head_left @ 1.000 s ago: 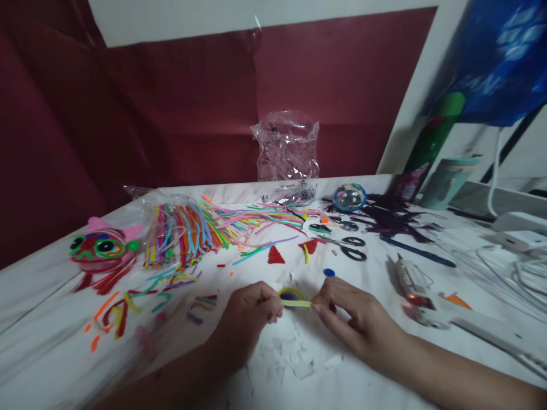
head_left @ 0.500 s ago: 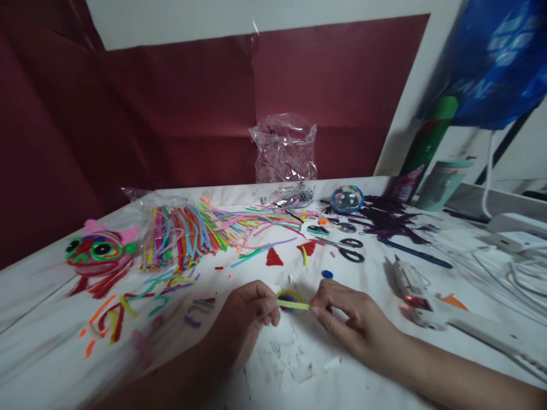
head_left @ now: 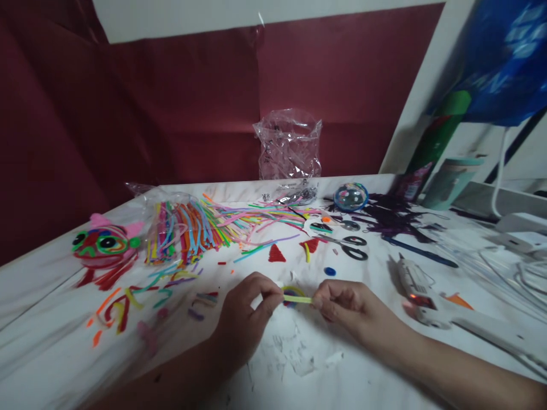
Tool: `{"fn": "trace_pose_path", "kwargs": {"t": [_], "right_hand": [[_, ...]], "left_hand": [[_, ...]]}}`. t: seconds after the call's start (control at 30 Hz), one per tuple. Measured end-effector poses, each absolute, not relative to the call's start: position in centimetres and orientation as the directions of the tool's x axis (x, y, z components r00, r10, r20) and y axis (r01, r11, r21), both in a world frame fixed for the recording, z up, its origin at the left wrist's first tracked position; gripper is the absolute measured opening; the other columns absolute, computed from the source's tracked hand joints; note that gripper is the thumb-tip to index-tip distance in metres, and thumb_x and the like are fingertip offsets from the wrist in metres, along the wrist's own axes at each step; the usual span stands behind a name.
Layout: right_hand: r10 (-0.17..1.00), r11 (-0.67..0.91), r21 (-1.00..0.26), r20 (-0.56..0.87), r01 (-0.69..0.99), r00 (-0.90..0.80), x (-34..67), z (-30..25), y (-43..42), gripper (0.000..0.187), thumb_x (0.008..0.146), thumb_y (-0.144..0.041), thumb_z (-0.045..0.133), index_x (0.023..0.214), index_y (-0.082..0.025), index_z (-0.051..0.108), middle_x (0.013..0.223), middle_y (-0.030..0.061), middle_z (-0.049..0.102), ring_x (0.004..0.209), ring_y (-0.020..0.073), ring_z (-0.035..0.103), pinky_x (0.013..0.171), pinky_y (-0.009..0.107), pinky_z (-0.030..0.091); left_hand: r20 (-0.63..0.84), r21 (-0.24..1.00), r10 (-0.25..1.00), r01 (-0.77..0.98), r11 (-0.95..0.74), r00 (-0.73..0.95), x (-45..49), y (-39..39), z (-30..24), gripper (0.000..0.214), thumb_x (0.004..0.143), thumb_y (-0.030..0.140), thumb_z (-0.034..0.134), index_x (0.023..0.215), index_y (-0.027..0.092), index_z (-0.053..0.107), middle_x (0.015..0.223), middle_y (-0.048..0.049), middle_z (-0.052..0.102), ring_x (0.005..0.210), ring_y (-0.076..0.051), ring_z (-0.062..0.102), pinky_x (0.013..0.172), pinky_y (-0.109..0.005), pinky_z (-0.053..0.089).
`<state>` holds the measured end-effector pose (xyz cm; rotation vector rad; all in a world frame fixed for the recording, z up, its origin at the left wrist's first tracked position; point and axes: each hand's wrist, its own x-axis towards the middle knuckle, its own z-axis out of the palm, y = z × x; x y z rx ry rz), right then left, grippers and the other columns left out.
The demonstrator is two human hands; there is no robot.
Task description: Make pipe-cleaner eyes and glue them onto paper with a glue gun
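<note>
Yellow strip (head_left: pixel 299 299) pinched at its ends between my left hand (head_left: pixel 250 310) and right hand (head_left: pixel 348 302).
I see it in front of a yellow-rimmed disc (head_left: pixel 294 289); I can't tell whether they touch. On the table (head_left: pixel 316 387), the eared figure (head_left: pixel 106 245) looks finished to me; the disc seems partway, the red triangle (head_left: pixel 277 254) unused.

Craft table (head_left: pixel 342 387): pipe cleaners (head_left: pixel 209 228), scissors (head_left: pixel 341 243), glue gun (head_left: pixel 431 313).
</note>
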<state>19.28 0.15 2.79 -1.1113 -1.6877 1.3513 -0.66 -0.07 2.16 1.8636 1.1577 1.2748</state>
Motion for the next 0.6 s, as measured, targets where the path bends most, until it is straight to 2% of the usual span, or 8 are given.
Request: {"fn": "trace_pose_path", "kwargs": {"t": [0.07, 0.13, 0.23, 0.33, 0.4, 0.47, 0.53, 0.6], "right_hand": [[0.918, 0.146, -0.963, 0.046, 0.229, -0.394, 19.3, 2.6, 0.0, 0.041, 0.078, -0.058, 0.056, 0.064, -0.019, 0.052, 0.055, -0.004, 0.044, 0.051, 0.0106, 0.036, 0.048, 0.024, 0.029], [0.906, 0.295, -0.914, 0.176, 0.278, -0.384, 19.5, 2.4, -0.1, 0.03, 0.084, -0.046, 0.054, 0.071, -0.019, 0.058, 0.062, -0.0009, 0.053, 0.057, 0.0129, 0.045, 0.053, 0.025, 0.036], [0.816, 0.546, -0.756, 0.384, 0.36, -0.431, 19.7, 2.2, -0.1, 0.016, 0.088, -0.029, 0.051, 0.079, -0.02, 0.061, 0.073, 0.0034, 0.062, 0.068, 0.016, 0.055, 0.062, 0.028, 0.044], [0.701, 0.705, -0.592, 0.501, 0.39, -0.508, 19.9, 2.0, 0.0, 0.018, 0.09, -0.022, 0.047, 0.079, -0.02, 0.062, 0.071, 0.0047, 0.062, 0.069, 0.0171, 0.057, 0.064, 0.029, 0.045], [0.69, 0.72, -0.557, 0.508, 0.414, -0.515, 19.9, 2.0, 0.0, 0.019, 0.09, -0.021, 0.046, 0.078, -0.019, 0.061, 0.07, 0.0053, 0.061, 0.069, 0.0175, 0.057, 0.063, 0.029, 0.045], [0.753, 0.654, -0.589, 0.447, 0.476, -0.482, 19.8, 2.0, -0.1, 0.02, 0.088, -0.02, 0.045, 0.074, -0.018, 0.059, 0.069, 0.0049, 0.059, 0.065, 0.0168, 0.055, 0.059, 0.028, 0.044], [0.819, 0.569, -0.622, 0.369, 0.538, -0.439, 19.7, 2.0, -0.3, 0.018, 0.084, -0.017, 0.046, 0.07, -0.019, 0.057, 0.065, 0.0032, 0.057, 0.06, 0.0153, 0.053, 0.054, 0.027, 0.042], [0.841, 0.534, -0.633, 0.329, 0.561, -0.43, 19.5, 1.8, -0.5, 0.016, 0.079, -0.013, 0.047, 0.067, -0.02, 0.054, 0.064, 0.0016, 0.056, 0.056, 0.0141, 0.05, 0.051, 0.025, 0.039]], "left_hand": [[0.411, 0.807, 0.897, 0.394, -0.441, 0.163, -0.7, -0.2, 2.5, 0.016, 0.08, 0.024, 0.052, 0.065, 0.019, 0.056, 0.068, 0.0001, 0.058, 0.067, -0.014, 0.054, 0.065, -0.024, 0.041], [0.381, 0.799, 0.905, 0.425, -0.425, 0.188, -0.8, -0.2, 2.8, 0.018, 0.081, 0.026, 0.05, 0.065, 0.019, 0.054, 0.065, 0.0005, 0.056, 0.064, -0.014, 0.052, 0.063, -0.024, 0.04], [0.326, 0.818, 0.912, 0.41, -0.403, 0.247, -0.9, -0.2, 2.9, 0.02, 0.081, 0.029, 0.048, 0.064, 0.018, 0.052, 0.063, 0.0012, 0.053, 0.062, -0.014, 0.049, 0.06, -0.024, 0.039], [0.258, 0.856, 0.925, 0.377, -0.352, 0.278, -0.9, -0.1, 2.8, 0.021, 0.079, 0.031, 0.049, 0.063, 0.019, 0.05, 0.061, 0.0022, 0.05, 0.061, -0.014, 0.048, 0.058, -0.023, 0.038], [0.249, 0.865, 0.939, 0.383, -0.326, 0.237, -0.8, 0.1, 2.7, 0.023, 0.08, 0.034, 0.048, 0.064, 0.019, 0.052, 0.062, 0.002, 0.052, 0.062, -0.014, 0.049, 0.059, -0.024, 0.038], [0.266, 0.848, 0.952, 0.432, -0.306, 0.152, -0.8, 0.4, 2.5, 0.022, 0.081, 0.035, 0.048, 0.068, 0.018, 0.055, 0.065, 0.0011, 0.056, 0.066, -0.015, 0.053, 0.062, -0.025, 0.04], [0.292, 0.789, 0.95, 0.533, -0.306, 0.113, -0.9, 0.9, 2.1, 0.017, 0.081, 0.03, 0.049, 0.071, 0.018, 0.058, 0.07, 0.0001, 0.059, 0.069, -0.016, 0.055, 0.065, -0.026, 0.041], [0.301, 0.678, 0.939, 0.655, -0.333, 0.166, -1.2, 1.4, 1.6, 0.009, 0.076, 0.018, 0.051, 0.07, 0.019, 0.058, 0.073, -0.0009, 0.06, 0.072, -0.017, 0.056, 0.068, -0.028, 0.041]]}}
